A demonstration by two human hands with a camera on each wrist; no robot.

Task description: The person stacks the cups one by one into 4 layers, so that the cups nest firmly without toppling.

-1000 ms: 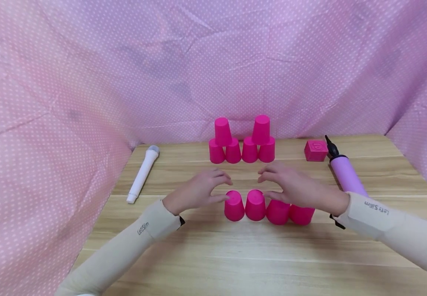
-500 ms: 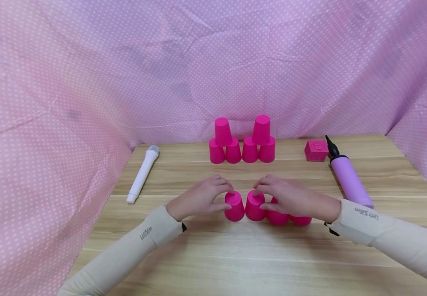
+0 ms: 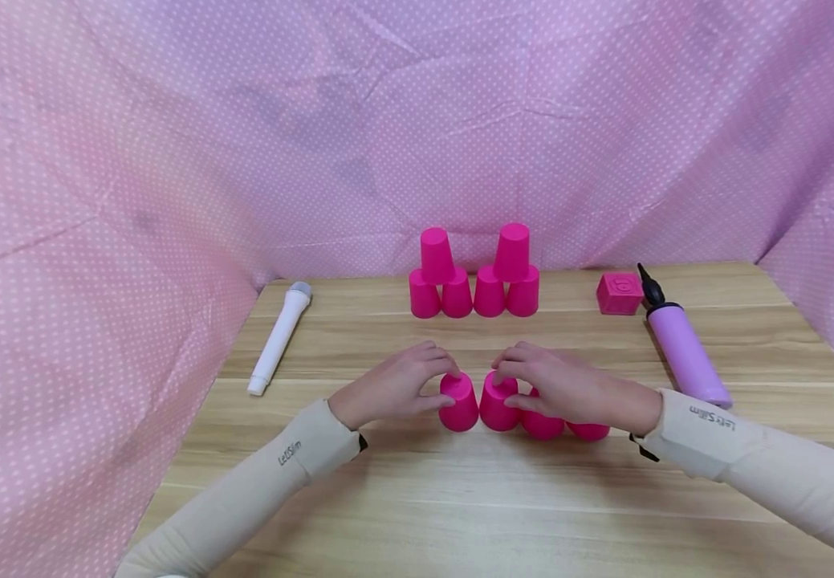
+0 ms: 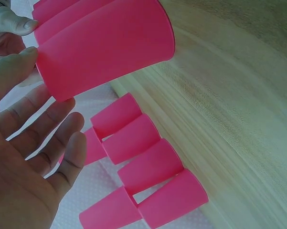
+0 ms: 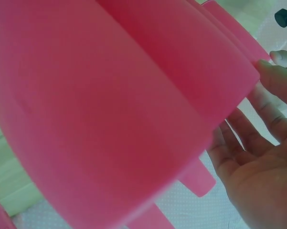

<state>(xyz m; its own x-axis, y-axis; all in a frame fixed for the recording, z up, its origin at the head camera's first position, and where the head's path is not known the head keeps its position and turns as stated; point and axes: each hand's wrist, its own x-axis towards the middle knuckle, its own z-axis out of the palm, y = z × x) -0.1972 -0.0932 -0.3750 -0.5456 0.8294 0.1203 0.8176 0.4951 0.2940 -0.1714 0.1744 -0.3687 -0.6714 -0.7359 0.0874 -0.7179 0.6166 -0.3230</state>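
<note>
Upside-down pink plastic cups stand in a near row in the head view. My left hand [image 3: 395,389] pinches the leftmost cup [image 3: 460,411] near its upturned base, thumb on the near side and a finger at the top. In the left wrist view, that cup [image 4: 105,47] sits between thumb and index finger while the other fingers spread out below. With thumb and fingers, my right hand [image 3: 568,389] grips the second cup [image 3: 498,409]. The third cup [image 3: 543,425] and fourth cup [image 3: 590,432] are partly hidden beneath my right hand.
Two small pink cup pyramids, a left one [image 3: 437,257] and a right one [image 3: 513,255], stand farther back. A white toy microphone [image 3: 277,341] lies at left. On the right are a pink cube [image 3: 619,294] and a purple hand pump [image 3: 685,353] with a black nozzle.
Both hands have come down from above the near row, and each has taken hold of a cup at its base. Over the last half second they barely move, and the cups stay put.
</note>
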